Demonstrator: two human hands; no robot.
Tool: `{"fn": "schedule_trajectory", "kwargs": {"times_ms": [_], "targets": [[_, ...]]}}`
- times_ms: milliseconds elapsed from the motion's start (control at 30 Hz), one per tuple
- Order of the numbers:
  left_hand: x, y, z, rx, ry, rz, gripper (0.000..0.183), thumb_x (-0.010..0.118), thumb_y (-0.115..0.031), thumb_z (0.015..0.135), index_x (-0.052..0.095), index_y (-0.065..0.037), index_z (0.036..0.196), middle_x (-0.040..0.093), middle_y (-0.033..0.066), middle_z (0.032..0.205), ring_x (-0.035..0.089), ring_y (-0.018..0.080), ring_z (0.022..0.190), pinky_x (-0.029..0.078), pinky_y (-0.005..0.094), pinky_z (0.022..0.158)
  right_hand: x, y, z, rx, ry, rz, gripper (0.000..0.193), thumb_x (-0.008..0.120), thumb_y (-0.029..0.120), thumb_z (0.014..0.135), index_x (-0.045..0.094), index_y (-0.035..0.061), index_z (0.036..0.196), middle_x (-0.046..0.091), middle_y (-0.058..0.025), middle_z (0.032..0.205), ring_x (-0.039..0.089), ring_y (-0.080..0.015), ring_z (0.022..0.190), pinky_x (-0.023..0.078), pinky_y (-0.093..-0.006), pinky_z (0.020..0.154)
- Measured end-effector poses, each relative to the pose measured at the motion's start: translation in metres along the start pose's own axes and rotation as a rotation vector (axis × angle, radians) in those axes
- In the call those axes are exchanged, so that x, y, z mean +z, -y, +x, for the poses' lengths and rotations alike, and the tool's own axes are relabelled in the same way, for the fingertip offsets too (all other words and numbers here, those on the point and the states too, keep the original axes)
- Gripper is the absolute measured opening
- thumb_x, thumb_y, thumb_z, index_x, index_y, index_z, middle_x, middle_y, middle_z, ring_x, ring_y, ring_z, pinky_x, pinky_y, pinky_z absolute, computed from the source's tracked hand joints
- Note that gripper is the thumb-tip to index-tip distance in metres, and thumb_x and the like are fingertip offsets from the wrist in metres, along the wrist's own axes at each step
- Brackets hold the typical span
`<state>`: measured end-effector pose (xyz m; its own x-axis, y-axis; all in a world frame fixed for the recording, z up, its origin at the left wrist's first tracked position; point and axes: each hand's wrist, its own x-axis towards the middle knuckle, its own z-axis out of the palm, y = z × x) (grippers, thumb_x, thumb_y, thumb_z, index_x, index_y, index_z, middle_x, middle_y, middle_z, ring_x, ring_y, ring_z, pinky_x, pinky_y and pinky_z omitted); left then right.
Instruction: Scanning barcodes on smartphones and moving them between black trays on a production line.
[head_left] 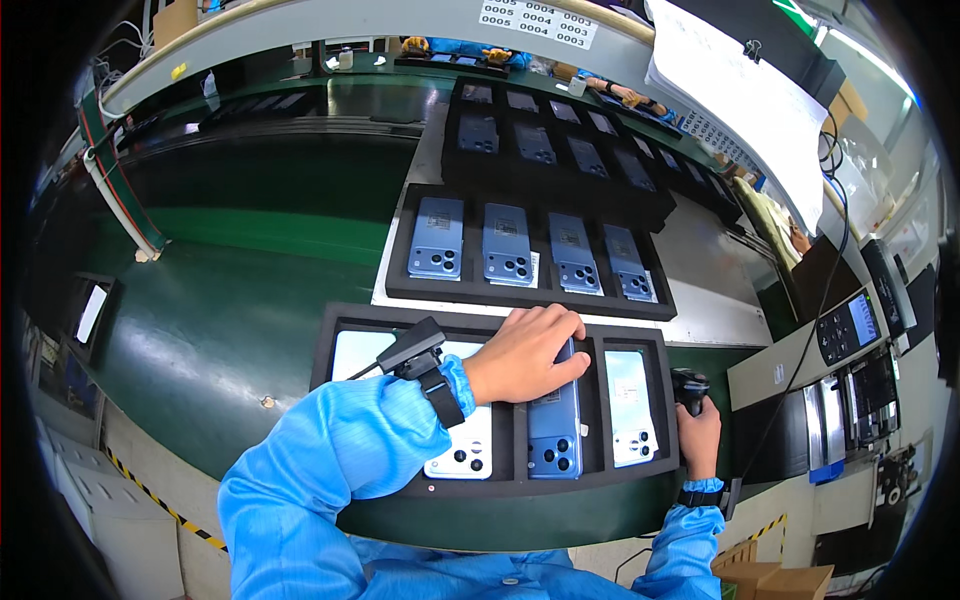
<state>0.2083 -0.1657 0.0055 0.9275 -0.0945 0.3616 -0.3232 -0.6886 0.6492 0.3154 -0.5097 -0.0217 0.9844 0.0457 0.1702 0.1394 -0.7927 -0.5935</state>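
My left hand (530, 355) reaches across a black foam tray (660, 400) and grips the upper end of a blue phone (555, 430), its thumb and fingers closed round it. The phone lies back up in its slot, camera lenses toward me. A white phone (630, 400) fills the slot to its right. Another white phone (458, 460) lies to the left, partly hidden by my left forearm, and a pale phone (360, 350) shows at the far left slot. At the tray's right edge, my right hand (698, 435) is wrapped round a black handheld scanner (690, 385).
Beyond lies a second foam tray (400, 270) of blue phones, with stacked trays (560, 190) behind it. At right stands a label printer (850, 330) with a hanging cable. White papers (740, 100) hang overhead. Other people's hands (630, 97) work across the green table (220, 370).
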Motion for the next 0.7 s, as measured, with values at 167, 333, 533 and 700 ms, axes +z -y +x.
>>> {"fn": "schedule_trajectory", "kwargs": {"times_ms": [167,333,533,700], "targets": [[0.000,-0.002,-0.001,0.002,-0.010,0.000,0.036,0.058,-0.035,0.098,0.057,-0.005,0.117,0.057,0.0141,0.118,0.053,0.0318,0.112,0.037,0.0432,0.102,-0.002,-0.005,0.001,0.019,0.013,-0.011,0.034,0.073,0.021,0.081,0.066,-0.0051,0.100,0.071,-0.0226,0.085,0.070,-0.0371,0.080,0.053,-0.0435,0.075],[-0.002,0.000,-0.004,-0.022,0.010,-0.001,0.035,0.058,-0.035,0.097,0.058,-0.005,0.116,0.057,0.0138,0.118,0.053,0.0311,0.113,0.037,0.0434,0.102,0.002,-0.001,0.000,-0.005,0.020,0.010,0.035,0.074,0.022,0.081,0.065,-0.0057,0.101,0.071,-0.0246,0.087,0.070,-0.0392,0.082,0.053,-0.0446,0.076],[0.001,-0.007,0.004,0.042,-0.046,0.012,0.033,0.061,-0.031,0.093,0.060,-0.004,0.112,0.059,0.0161,0.113,0.057,0.0350,0.108,0.042,0.0443,0.096,-0.005,-0.007,-0.005,-0.007,-0.045,0.033,0.039,0.074,0.024,0.081,0.066,-0.0029,0.109,0.071,-0.0268,0.099,0.070,-0.0436,0.093,0.054,-0.0456,0.082],[-0.006,0.000,0.007,0.035,-0.010,-0.048,0.029,0.061,-0.023,0.089,0.061,-0.001,0.108,0.062,0.0190,0.111,0.060,0.0380,0.106,0.046,0.0433,0.093,0.002,0.009,-0.009,-0.049,-0.137,0.106,0.072,0.078,0.026,0.081,0.046,0.0085,0.143,0.066,-0.0206,0.118,0.067,-0.0343,0.102,0.054,-0.0408,0.088]]}}
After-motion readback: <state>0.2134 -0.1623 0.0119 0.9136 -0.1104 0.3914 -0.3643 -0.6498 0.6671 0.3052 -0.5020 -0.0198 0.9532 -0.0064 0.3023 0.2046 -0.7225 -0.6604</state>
